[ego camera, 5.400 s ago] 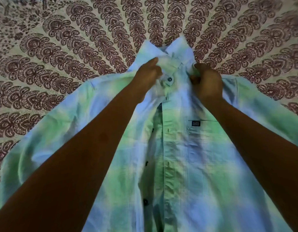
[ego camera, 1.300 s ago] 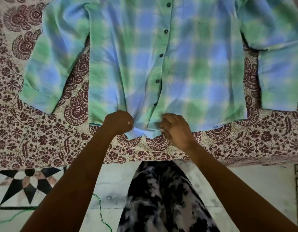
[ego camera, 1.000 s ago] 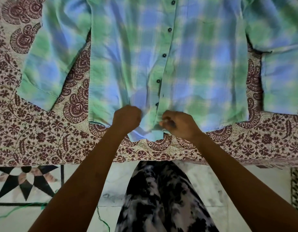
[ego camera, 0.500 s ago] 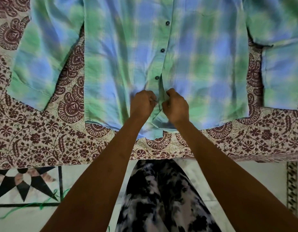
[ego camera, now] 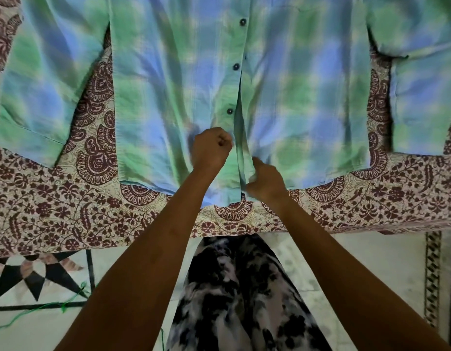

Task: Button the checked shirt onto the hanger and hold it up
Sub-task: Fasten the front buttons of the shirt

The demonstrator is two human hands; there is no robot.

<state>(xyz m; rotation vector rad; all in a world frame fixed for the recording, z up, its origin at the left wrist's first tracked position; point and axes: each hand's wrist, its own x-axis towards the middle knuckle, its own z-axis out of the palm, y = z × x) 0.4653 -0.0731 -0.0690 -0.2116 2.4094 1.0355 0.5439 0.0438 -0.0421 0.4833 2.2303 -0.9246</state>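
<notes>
Three dark buttons (ego camera: 229, 111) look fastened up the green-and-blue checked cotton shirt (ego camera: 168, 84), flat near the printed bedspread's (ego camera: 67, 211) front edge. My left hand (ego camera: 211, 150) is fisted on the placket, my right hand (ego camera: 266, 182) pinches the open hem flap; hanger unseen.

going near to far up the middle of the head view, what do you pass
patterned trousers → bedsheet edge → right hand → left hand → lowest visible button → middle button → top button

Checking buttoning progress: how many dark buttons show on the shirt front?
3, in a line down the placket: top, middle, lowest. More may hide under the hands or above frame.
</notes>
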